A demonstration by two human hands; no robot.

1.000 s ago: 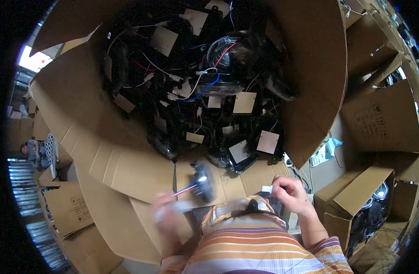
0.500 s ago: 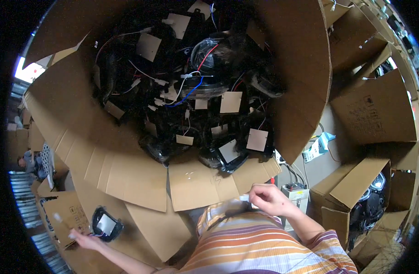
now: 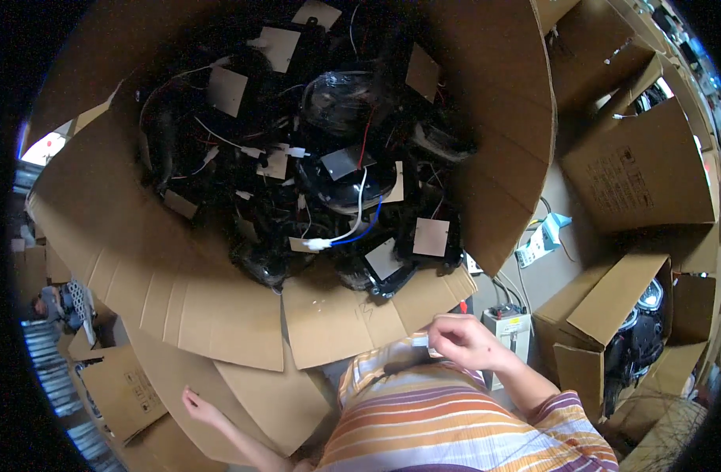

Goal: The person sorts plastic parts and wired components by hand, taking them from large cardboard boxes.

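Observation:
My right hand [image 3: 469, 344] is curled in front of my striped shirt, a small white piece [image 3: 420, 341] showing at its fingertips. What that piece is I cannot make out. At the lower left, my left hand [image 3: 203, 410] hovers over the cardboard with loosely bent fingers and nothing visible in it. A large cardboard box [image 3: 510, 118] in front of me holds several black lamp units with clear lenses and square metal plates. Topmost in the middle lies one lamp unit [image 3: 344, 182], its red, white and blue wires ending in a white connector [image 3: 317, 245].
Box flaps [image 3: 337, 318] fold out towards me. Right of the big box are a grey power unit [image 3: 508, 334] with cables and a blue-white packet [image 3: 543, 240]. An open carton [image 3: 584, 318] of lamps stands at the right, another carton [image 3: 120, 393] at the lower left.
The lamp unit beside my left hand is gone from there, and that hand has moved right. In the box's middle, a plated lamp with shifted wires now shows. My right hand stays put.

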